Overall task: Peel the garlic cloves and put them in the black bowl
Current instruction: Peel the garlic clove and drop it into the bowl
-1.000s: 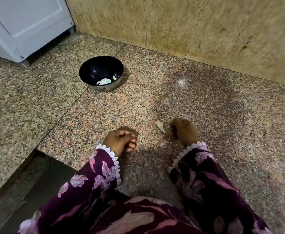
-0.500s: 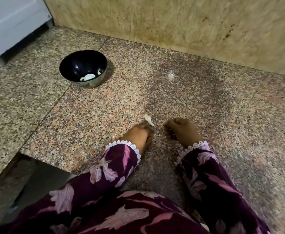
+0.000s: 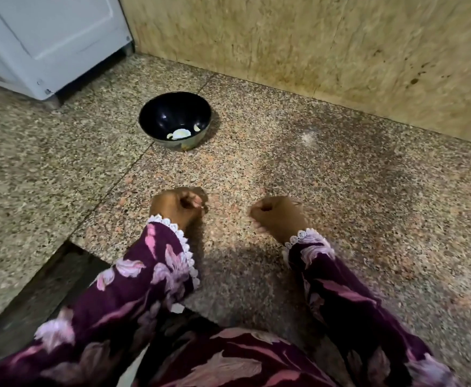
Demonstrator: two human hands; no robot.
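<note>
The black bowl (image 3: 156, 113) stands on the speckled granite counter (image 3: 354, 191), far left of centre, with a couple of pale peeled garlic pieces (image 3: 180, 133) at its bottom. My left hand (image 3: 177, 206) hovers just above the counter in front of the bowl. Its fingers are curled into a fist round the garlic clove, which is hidden inside. My right hand (image 3: 277, 216) is beside it to the right, also curled, and nothing shows in it. No loose clove lies on the counter.
A white appliance (image 3: 47, 37) stands at the back left and a stained beige wall (image 3: 312, 51) runs along the back. The counter has a dark cut-out edge (image 3: 39, 289) at the lower left. A small pale scrap (image 3: 177, 308) lies near my left sleeve.
The clove that lay on the counter between my hands is gone from it. My left hand reached it, closed and drew back to the left. My right hand stayed curled.
</note>
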